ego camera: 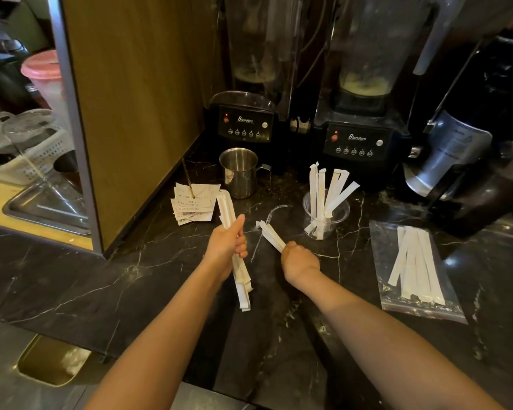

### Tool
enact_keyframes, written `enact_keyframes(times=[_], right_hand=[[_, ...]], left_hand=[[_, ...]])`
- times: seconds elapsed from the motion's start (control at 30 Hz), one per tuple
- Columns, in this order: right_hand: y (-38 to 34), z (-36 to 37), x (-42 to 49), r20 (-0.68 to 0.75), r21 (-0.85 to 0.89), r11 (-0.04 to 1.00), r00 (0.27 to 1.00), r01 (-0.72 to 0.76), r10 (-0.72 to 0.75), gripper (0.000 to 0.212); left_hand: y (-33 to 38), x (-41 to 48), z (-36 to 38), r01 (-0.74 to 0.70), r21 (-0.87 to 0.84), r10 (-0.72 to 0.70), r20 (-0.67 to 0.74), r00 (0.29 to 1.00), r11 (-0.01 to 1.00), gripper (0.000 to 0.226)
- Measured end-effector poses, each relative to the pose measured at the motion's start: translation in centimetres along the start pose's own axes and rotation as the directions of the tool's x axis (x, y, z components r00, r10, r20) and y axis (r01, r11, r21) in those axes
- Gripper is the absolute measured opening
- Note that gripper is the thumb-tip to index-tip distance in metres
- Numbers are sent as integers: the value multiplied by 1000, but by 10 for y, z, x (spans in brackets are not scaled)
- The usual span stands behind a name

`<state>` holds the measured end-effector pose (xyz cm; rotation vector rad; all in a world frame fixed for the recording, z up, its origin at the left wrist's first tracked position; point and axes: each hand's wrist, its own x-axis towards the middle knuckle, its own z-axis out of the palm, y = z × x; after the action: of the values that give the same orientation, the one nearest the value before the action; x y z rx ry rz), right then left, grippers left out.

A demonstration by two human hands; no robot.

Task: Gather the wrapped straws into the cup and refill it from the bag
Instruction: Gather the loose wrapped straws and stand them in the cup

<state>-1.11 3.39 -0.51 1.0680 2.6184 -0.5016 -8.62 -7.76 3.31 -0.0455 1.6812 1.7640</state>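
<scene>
Two hands work above the dark marble bench (131, 279). The left hand (227, 245) is clenched around a long bundle of wrapped straws (240, 279), while the right hand (299, 260) grips a smaller bunch (270, 233) angled up and leftward. Just beyond the right hand stands the clear cup (326, 216), several wrapped straws leaning inside. To its right the plastic bag (416, 269) lies flat, holding more straws. A steel pitcher (240, 172) sits near the blenders (245, 122).
</scene>
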Motion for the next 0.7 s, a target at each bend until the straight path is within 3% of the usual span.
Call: enact_keyframes(times=[0.17,0.27,0.43,0.7], right_hand=[[5,-16,-9,31,69,997,999,39,-41,28],[4,-35,-17,-21,225,968,994,113,-112,28],[3,-61,-33,-229,529,773,936,350,-267,29],[7,-64,-42,-245,664,626,909,410,-336,32]], left_hand=[[2,0,6,-51,14,51,8,999,999,30],[4,1,11,-94,-2,94,38,995,996,28],[11,-1,27,-193,-63,200,140,970,979,22],[27,-20,63,-353,-146,381,303,874,924,34]])
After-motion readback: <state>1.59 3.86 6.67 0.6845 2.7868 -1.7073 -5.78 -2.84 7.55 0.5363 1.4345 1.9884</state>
